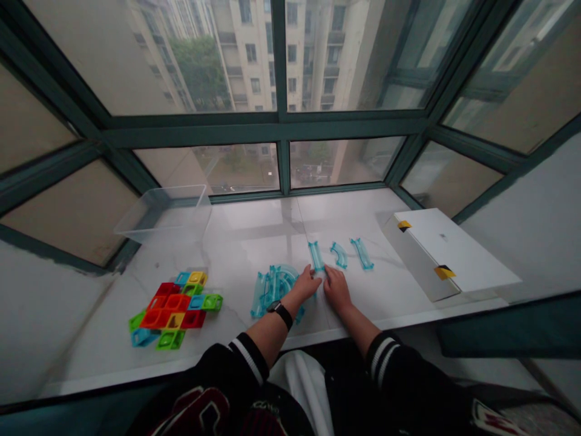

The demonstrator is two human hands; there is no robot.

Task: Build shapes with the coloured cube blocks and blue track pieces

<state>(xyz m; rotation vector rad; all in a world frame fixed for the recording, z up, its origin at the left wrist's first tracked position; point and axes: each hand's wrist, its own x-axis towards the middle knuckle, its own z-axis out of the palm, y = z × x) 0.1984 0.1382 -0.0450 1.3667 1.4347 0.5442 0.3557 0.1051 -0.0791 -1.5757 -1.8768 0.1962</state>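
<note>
Track pc (316,255): long axis fwd-back, left hand (308,283) at near end.

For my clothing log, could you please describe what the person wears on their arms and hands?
The left hand and right hand are bare. A black wristwatch sits on the left wrist. The left sleeve and right sleeve are black with white-striped cuffs.

The person wears a black varsity-style jacket (408,387) with ribbed cuffs, each ringed by white stripes: the left cuff (249,356) and the right cuff (382,357). The forearms beyond them are bare. A black watch (282,312) sits on the wrist behind the left hand (308,283). Red and white lettering (200,409) marks the jacket's front, and a red-and-white patch (492,419) marks the right sleeve.
</note>
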